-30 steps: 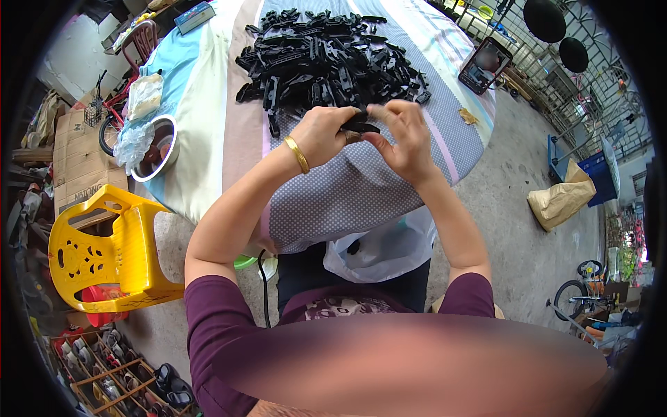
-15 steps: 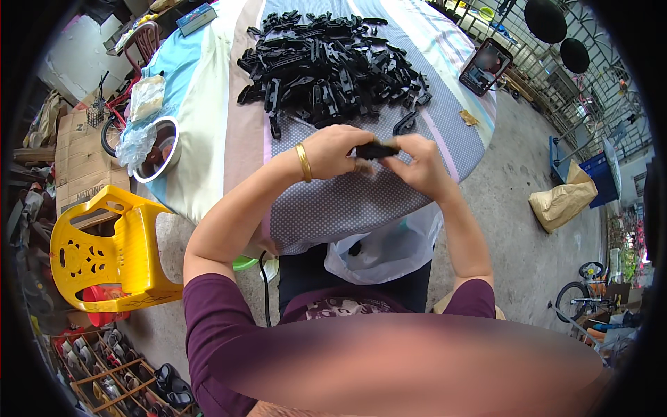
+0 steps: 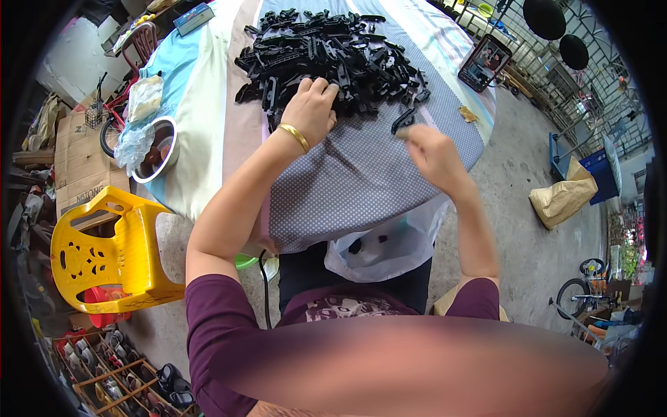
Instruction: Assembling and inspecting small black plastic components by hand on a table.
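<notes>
A heap of slim black plastic parts (image 3: 326, 52) lies on the cloth-covered table. My left hand (image 3: 310, 115), with a gold bangle at its wrist, is at the near edge of the heap. Its fingers are bent down among the parts, and their tips are hidden. To the right, one black plastic part (image 3: 403, 121) rests apart from the heap. Just beside it is my right hand (image 3: 434, 154), fingers curled and blurred at the tips; what they hold, if anything, does not show. An open white plastic bag (image 3: 410, 254) hangs at my lap with a few small black bits inside.
A phone (image 3: 485, 62) stands at the table's right edge, near a brown scrap (image 3: 467, 114). On the left are a metal bowl (image 3: 174, 149) and clear plastic bags (image 3: 135, 146). A yellow plastic chair (image 3: 118, 250) stands left of me; a paper sack (image 3: 563, 198) is on the floor at right.
My hands have parted from the black part held between them. The left has moved up to the heap, the right outward to the lone part. Another black bit shows in the bag.
</notes>
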The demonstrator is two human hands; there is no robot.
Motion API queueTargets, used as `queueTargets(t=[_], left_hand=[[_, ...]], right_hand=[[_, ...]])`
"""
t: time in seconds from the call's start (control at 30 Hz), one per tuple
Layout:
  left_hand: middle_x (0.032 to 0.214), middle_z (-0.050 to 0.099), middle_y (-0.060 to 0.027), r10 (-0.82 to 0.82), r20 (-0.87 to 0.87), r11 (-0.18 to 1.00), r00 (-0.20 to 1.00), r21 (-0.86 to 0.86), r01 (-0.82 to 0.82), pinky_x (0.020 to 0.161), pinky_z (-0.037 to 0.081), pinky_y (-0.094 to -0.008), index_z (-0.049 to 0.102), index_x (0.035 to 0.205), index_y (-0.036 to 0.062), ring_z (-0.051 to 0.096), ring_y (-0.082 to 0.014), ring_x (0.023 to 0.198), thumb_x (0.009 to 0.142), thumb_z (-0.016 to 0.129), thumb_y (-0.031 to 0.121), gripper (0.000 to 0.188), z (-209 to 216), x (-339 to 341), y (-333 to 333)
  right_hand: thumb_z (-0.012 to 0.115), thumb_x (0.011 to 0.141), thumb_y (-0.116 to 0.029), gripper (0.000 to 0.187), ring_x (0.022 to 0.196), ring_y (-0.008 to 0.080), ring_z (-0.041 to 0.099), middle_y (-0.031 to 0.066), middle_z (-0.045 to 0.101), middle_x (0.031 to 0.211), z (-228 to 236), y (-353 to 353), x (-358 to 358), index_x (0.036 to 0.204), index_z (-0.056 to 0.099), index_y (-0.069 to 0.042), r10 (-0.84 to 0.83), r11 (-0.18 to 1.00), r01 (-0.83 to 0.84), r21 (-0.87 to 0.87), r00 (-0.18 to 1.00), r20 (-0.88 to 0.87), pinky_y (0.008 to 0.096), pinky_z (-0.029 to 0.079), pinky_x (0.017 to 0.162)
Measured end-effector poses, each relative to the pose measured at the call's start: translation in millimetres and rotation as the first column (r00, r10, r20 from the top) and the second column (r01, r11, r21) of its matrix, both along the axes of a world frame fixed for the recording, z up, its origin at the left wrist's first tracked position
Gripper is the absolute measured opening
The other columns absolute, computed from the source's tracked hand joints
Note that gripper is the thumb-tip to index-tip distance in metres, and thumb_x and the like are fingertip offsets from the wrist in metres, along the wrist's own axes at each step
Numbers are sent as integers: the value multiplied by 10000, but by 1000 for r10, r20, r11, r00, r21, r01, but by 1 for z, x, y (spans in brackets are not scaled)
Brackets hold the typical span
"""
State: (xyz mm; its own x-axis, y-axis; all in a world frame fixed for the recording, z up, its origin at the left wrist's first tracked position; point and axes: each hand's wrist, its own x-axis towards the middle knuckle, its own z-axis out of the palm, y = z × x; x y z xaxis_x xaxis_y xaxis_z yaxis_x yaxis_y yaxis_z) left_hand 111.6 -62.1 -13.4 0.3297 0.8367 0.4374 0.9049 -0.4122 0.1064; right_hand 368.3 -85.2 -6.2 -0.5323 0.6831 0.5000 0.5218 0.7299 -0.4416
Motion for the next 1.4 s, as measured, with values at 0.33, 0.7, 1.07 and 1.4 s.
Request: queueTargets(t=[0.33, 0.7, 1.07, 1.4], left_hand=[[979, 511, -188, 249, 328, 968, 911, -99, -229, 800, 463, -390, 527, 1056, 37, 553, -348, 882, 703, 589, 52, 359, 8, -29, 4], [939, 580, -115, 464, 871, 775, -161, -311, 550, 804, 516, -355, 515, 1148, 30, 603, -217, 808, 894, 476, 12, 258, 9, -70, 29], [1032, 611, -83, 212, 956, 777, -202, -40, 628, 817, 529, -336, 557, 1096, 30, 610, -203, 961, 850, 553, 1, 248, -10, -39, 19], [1004, 626, -115, 298, 953, 895, -62, -257, 364, 781, 532, -264, 555, 1122, -46, 625, -163, 875, 819, 545, -59, 304, 17, -7, -3]], right_hand=[[612, 762, -98, 229, 850, 266, 588, 101, 599, 951, -5, 20, -92, 979, 607, -22, 198, 947, -228, 225, 969, 149, 346, 494, 729], [657, 668, -109, 183, 754, 249, 599, 97, 590, 805, 10, 58, -113, 820, 575, -47, 288, 945, -325, 24, 869, 402, 321, 497, 663], [651, 809, -44, 237, 836, 98, 609, 51, 648, 925, 11, 67, -108, 1035, 599, 5, 76, 841, -417, -346, 723, -687, 224, 488, 771], [697, 696, -28, 226, 763, 186, 634, 95, 637, 831, 10, 58, -103, 906, 622, 7, 135, 962, -68, 264, 960, -246, 289, 507, 674]])
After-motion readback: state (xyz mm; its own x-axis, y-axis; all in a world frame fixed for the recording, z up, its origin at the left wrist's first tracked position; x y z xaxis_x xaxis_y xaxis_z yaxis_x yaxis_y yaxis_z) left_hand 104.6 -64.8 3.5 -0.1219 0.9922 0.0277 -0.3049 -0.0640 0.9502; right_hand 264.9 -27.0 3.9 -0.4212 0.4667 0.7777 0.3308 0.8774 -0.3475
